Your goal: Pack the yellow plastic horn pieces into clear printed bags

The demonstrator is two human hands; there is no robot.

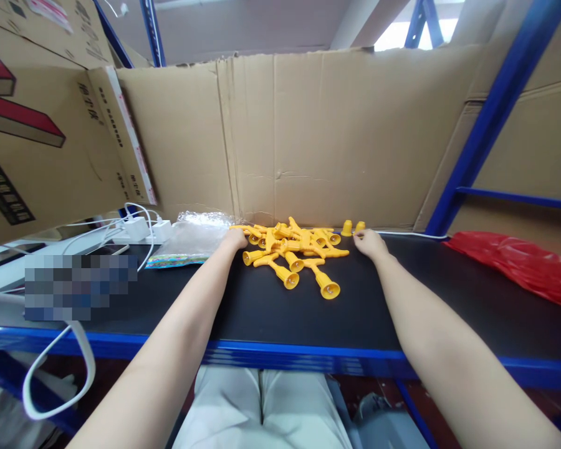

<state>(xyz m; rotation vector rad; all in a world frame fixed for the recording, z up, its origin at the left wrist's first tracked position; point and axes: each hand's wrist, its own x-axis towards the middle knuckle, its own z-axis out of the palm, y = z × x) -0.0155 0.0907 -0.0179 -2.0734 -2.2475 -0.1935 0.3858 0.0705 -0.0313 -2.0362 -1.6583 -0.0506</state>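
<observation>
At the far left of the black shelf top [271,318] lie white chargers [143,231] with cables, then a clear plastic bag [191,240]. The left hand [234,239] rests, fingers loosely curled, at the left edge of the pile of yellow plastic pieces [294,252]; whether it grips one cannot be told. The pieces lie jumbled, long axes flat, flared ends mostly pointing near and right. None looks sorted or joined yet. The right hand [369,242] pinches toward two small yellow caps [353,227] standing upright, right of the pile. A red bag [518,262] lies far right.
</observation>
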